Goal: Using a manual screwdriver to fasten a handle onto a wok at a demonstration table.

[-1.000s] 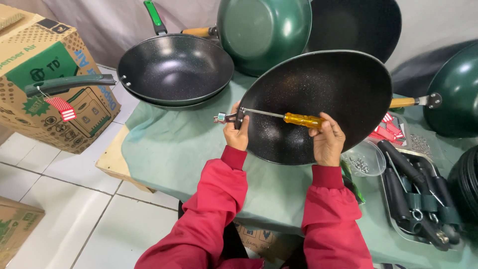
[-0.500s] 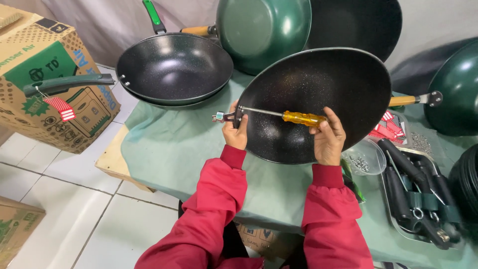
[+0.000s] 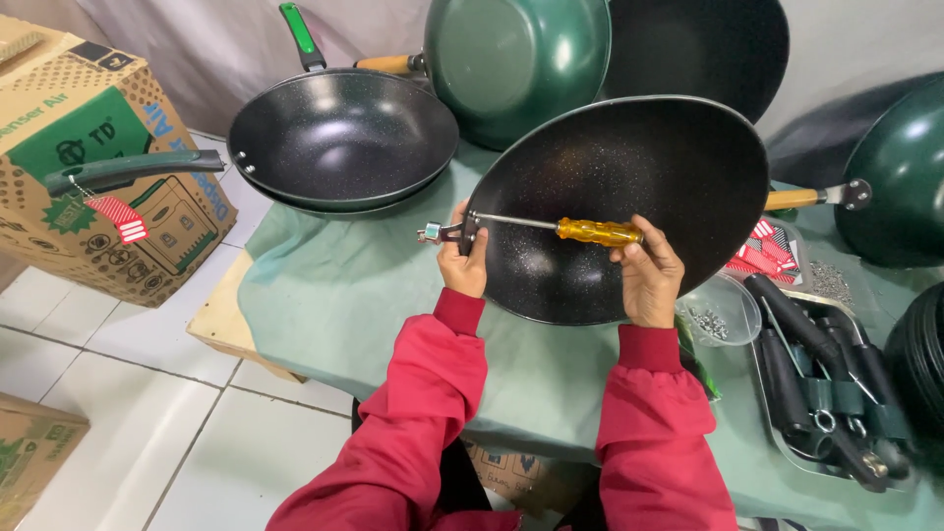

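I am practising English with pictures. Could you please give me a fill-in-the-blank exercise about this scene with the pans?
1. The right hand grips a screwdriver by its ____ handle.
2. The left hand steadies the rim of the tilted black ____.
3. Both sleeves are ____.
4. The table is covered with a pale ____ cloth.

Missing words: yellow; pan; red; green

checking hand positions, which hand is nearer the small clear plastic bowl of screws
Right. The right hand grips the yellow screwdriver handle just left of the small clear plastic bowl; the left hand is across the pan.
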